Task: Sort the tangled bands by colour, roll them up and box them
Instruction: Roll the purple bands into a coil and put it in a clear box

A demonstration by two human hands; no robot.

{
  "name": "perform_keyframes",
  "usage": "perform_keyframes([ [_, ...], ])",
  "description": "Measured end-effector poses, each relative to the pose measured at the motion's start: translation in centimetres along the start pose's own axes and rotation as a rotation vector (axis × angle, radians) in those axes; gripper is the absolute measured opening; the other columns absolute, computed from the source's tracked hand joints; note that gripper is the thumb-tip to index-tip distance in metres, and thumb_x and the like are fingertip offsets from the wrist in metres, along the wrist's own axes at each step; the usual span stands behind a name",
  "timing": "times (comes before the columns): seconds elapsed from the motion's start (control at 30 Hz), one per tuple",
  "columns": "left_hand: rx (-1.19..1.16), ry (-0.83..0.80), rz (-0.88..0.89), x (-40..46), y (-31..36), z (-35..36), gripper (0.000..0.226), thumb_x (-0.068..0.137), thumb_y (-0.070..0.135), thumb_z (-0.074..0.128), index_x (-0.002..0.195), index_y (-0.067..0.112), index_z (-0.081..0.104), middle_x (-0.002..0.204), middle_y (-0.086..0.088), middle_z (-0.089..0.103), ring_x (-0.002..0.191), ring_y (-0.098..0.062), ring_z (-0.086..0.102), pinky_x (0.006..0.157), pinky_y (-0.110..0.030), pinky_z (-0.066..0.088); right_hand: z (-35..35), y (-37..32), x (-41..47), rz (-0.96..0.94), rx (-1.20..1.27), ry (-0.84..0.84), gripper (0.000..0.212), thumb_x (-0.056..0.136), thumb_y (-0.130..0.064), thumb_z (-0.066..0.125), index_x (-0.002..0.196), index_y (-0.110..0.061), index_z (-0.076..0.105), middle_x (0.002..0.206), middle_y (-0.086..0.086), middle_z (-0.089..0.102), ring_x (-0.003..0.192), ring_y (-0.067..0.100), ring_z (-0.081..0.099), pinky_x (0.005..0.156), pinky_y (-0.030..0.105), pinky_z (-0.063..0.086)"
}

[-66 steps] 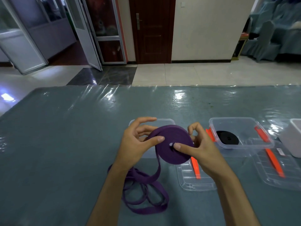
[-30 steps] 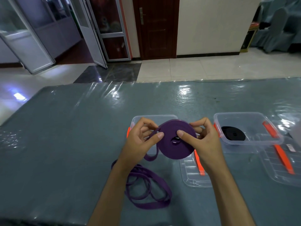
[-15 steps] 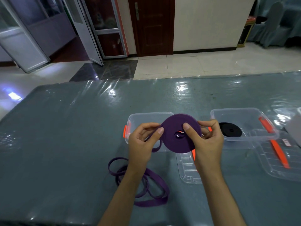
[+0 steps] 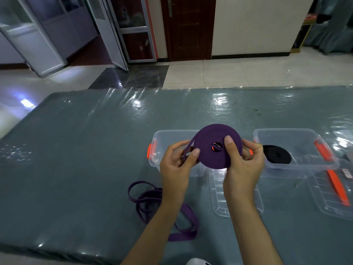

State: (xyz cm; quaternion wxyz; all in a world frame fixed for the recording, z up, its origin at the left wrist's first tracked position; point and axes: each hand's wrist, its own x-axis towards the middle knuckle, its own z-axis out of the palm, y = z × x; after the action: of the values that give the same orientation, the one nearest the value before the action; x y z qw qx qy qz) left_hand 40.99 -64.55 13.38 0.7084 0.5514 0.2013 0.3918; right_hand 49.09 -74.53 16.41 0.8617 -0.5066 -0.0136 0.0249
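The purple roll (image 4: 217, 146) is held upright above the table (image 4: 76, 150), pinched at its centre by the right hand (image 4: 242, 165), while the incoming strand is gripped by the left hand (image 4: 177, 165). Winding is probably best done under steady tension, so the loose purple band (image 4: 162, 207) is fed in flat before the empty box (image 4: 172, 138) is filled.

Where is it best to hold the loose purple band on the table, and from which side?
Probably pinch the nearest flat strand of the loose purple band from above: it lies flat and alone at the pile's near edge, apart from the crossed loops.
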Motion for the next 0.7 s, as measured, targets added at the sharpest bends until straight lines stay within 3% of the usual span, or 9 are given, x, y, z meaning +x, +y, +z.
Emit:
perform_keyframes([
  [0.13,-0.027,0.127,-0.028,-0.3,-1.1,1.2,0.018,0.094,0.024,0.081,0.110,0.025,0.074,0.111,-0.008,0.080,0.107,-0.025,0.078,0.091,-0.043,0.065,1.0,1.1,0.4,0.023,0.016,0.055,0.037,0.081,-0.029,0.090,0.102,-0.022,0.060,0.094,0.006,0.081,0.085,0.022,0.080,0.069,0.025,0.061],
  [0.23,-0.158,0.076,-0.108,-0.5,-1.9,1.9,0.034,0.093,0.022,0.081,0.125,0.029,0.073,0.125,-0.008,0.076,0.119,-0.025,0.073,0.094,-0.038,0.062,1.5,2.0,1.1,0.062,0.065,0.079,0.032,0.085,-0.019,0.087,0.102,-0.020,0.060,0.089,-0.001,0.080,0.088,0.020,0.079,0.073,0.028,0.062],
  [0.33,-0.209,0.102,-0.170,0.4,-2.3,1.4,0.042,0.091,0.022,0.082,0.130,0.029,0.072,0.130,-0.009,0.075,0.124,-0.027,0.071,0.098,-0.039,0.061,1.7,2.8,2.0,0.132,0.061,0.028,0.022,0.088,-0.019,0.083,0.095,-0.016,0.062,0.094,0.000,0.078,0.100,0.027,0.076,0.088,0.043,0.062],
  [0.43,-0.193,0.151,-0.191,1.9,-2.3,0.0,0.039,0.090,0.016,0.083,0.123,0.034,0.076,0.126,-0.008,0.077,0.121,-0.026,0.072,0.093,-0.034,0.062,1.1,3.2,3.2,0.194,-0.005,-0.095,0.020,0.092,-0.023,0.079,0.087,-0.016,0.061,0.093,0.003,0.078,0.099,0.028,0.074,0.085,0.044,0.063],
  [0.5,-0.152,0.142,-0.184,2.9,-2.3,-0.8,0.039,0.091,0.010,0.082,0.120,0.037,0.077,0.122,-0.007,0.078,0.117,-0.025,0.074,0.090,-0.033,0.063,0.5,3.4,3.9,0.231,-0.048,-0.202,0.017,0.093,-0.023,0.078,0.104,-0.020,0.065,0.100,0.008,0.080,0.096,0.028,0.076,0.078,0.039,0.064],
  [0.6,-0.107,0.164,-0.190,4.0,-2.9,-1.6,0.038,0.089,0.009,0.084,0.117,0.034,0.078,0.115,-0.009,0.080,0.112,-0.027,0.076,0.089,-0.036,0.064,-0.1,4.1,5.2,0.244,-0.114,-0.336,0.033,0.098,-0.019,0.072,0.128,-0.030,0.066,0.102,0.007,0.076,0.097,0.020,0.076,0.081,0.039,0.065],
  [0.7,-0.103,0.216,-0.218,5.2,-3.5,-2.3,0.038,0.084,0.010,0.087,0.118,0.023,0.075,0.112,-0.015,0.080,0.107,-0.030,0.077,0.087,-0.039,0.065,-0.4,4.8,6.4,0.265,-0.232,-0.461,0.025,0.101,-0.017,0.067,0.120,-0.033,0.073,0.099,0.003,0.074,0.095,0.020,0.076,0.081,0.038,0.065],
])
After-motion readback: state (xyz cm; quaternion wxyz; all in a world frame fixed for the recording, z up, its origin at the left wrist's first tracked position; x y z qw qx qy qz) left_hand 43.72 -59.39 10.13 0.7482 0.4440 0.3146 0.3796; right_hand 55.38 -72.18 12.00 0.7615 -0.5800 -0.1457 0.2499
